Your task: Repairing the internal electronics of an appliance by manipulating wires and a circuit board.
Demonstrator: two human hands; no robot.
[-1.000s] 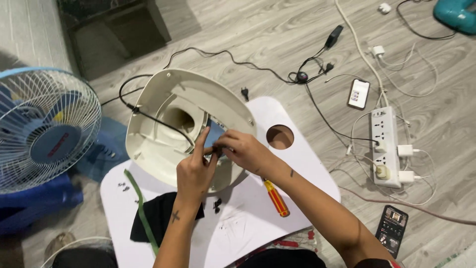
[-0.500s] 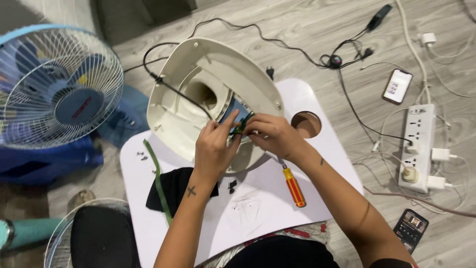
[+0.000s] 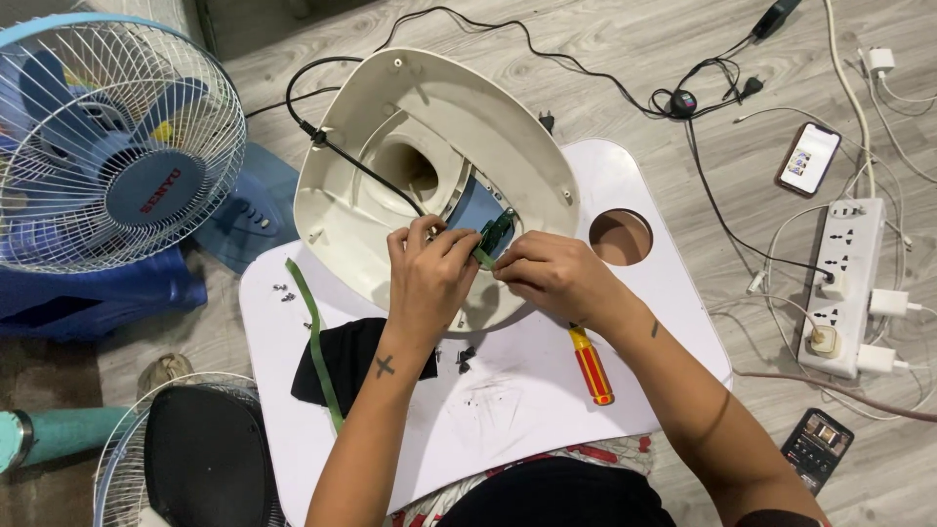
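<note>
A cream plastic fan base shell (image 3: 429, 117) lies upside down on a small white table (image 3: 547, 400). Both of my hands meet over its hollow near edge. My left hand (image 3: 427, 273) and my right hand (image 3: 549, 276) pinch a small green circuit board (image 3: 493, 235) between their fingertips, just in front of a blue panel (image 3: 475, 207) inside the shell. A black cable (image 3: 351, 161) runs across the shell's inside.
A red and yellow screwdriver (image 3: 591, 365), a green strap (image 3: 314, 342), a black cloth (image 3: 342, 366) and loose screws (image 3: 284, 291) lie on the table. A blue fan (image 3: 112, 156) stands at left, a fan grille (image 3: 195, 454) below. A power strip (image 3: 841, 283) and two phones (image 3: 808, 158) lie on the floor at right.
The view has shifted, so the shell and table sit more central. My hands have stayed at the shell's near edge, and the green board now shows between my fingers.
</note>
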